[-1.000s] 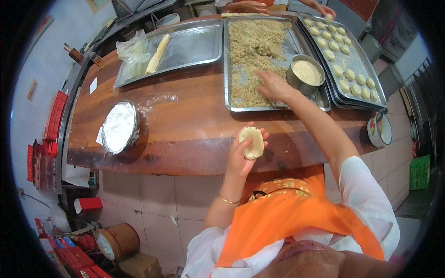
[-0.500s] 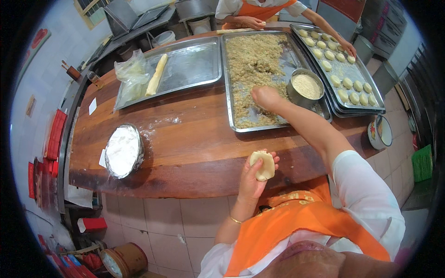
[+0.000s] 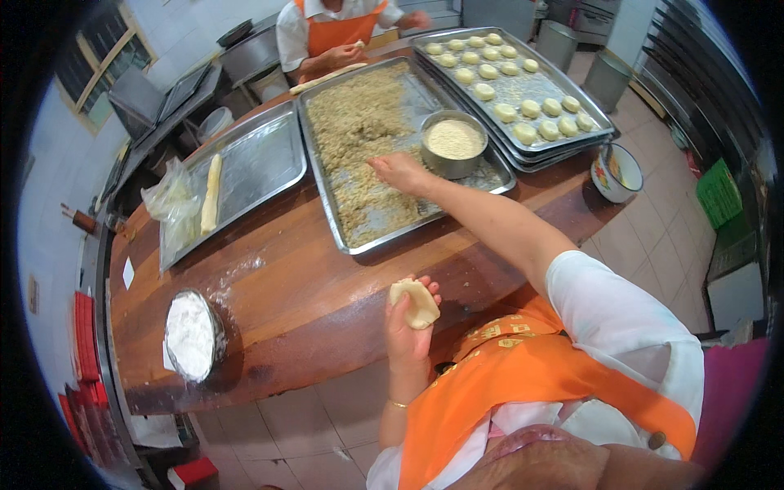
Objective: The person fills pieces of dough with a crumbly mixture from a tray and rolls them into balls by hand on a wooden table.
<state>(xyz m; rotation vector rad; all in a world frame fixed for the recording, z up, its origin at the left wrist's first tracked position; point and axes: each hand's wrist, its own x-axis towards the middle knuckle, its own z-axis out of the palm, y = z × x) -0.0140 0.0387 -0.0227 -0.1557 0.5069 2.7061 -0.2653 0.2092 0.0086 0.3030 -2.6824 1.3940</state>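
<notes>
A flat round of pale dough (image 3: 419, 306) lies in my left hand (image 3: 400, 331), with the thumb pressed over it and the fingers curled behind, above the table's near edge. My right hand (image 3: 402, 174) reaches into a large metal tray (image 3: 392, 240). Its fingers are curled together at the crumbly yellow-brown filling (image 3: 347, 122) spread there; the fingertips are partly hidden. Just beyond that wrist, a round metal tin (image 3: 452, 167) of pale crumbs or seeds stands inside the same tray.
Dough rounds (image 3: 530, 109) sit on stacked trays at the far right. A second tray (image 3: 260, 186) at left holds a dough roll (image 3: 211, 196) and plastic bag (image 3: 173, 204). A flour bowl (image 3: 192, 335) stands near left; an enamel pot (image 3: 616, 173) right. A co-worker (image 3: 327, 41) stands across.
The whole view has shifted, moving the table lower and leftward. My right hand stays over the filling; my left still holds the dough round. The co-worker's far hand has left the dough-round tray.
</notes>
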